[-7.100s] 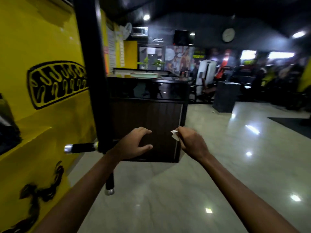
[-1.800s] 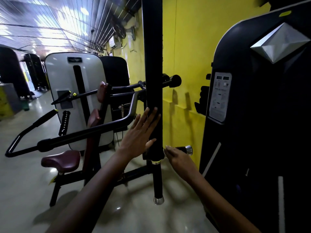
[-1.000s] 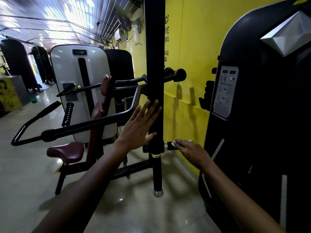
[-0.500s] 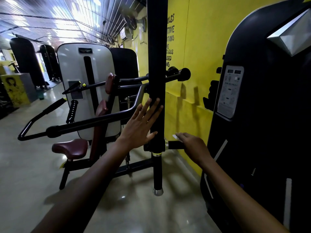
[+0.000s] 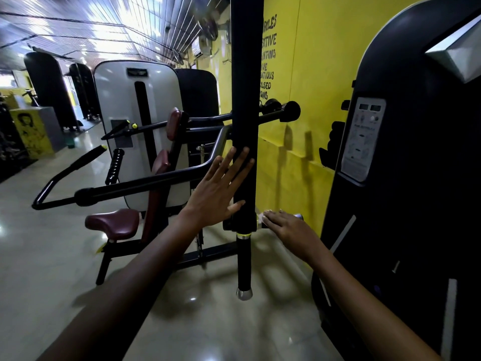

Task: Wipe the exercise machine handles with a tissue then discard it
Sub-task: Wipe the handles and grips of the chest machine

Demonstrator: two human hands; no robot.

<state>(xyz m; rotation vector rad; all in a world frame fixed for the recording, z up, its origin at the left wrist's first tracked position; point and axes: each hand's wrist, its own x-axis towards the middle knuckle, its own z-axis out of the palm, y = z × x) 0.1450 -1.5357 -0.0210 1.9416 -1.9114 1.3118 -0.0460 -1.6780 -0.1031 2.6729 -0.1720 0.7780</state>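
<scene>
A thick black upright bar (image 5: 244, 74) of the exercise machine hangs in front of me. My left hand (image 5: 218, 188) lies flat against it with straight fingers. A short horizontal handle (image 5: 298, 217) with a silver end cap sticks out to the right at the bar's base. My right hand (image 5: 286, 230) lies over this handle, fingers curled on a white tissue (image 5: 260, 217) that peeks out at the fingertips next to the bar. Most of the handle is hidden under the hand. Below, a vertical grip (image 5: 244, 267) ends in a silver cap.
A big black machine housing (image 5: 406, 178) stands close on the right, the yellow wall (image 5: 312, 74) behind. To the left is another machine with maroon seat (image 5: 112, 224), long black arms (image 5: 135, 186) and a white shroud (image 5: 117, 105). Glossy floor (image 5: 39, 256) stretches left.
My right hand has slid with the tissue along the horizontal handle towards the upright bar, uncovering the silver end cap. My left hand stays flat on the bar.
</scene>
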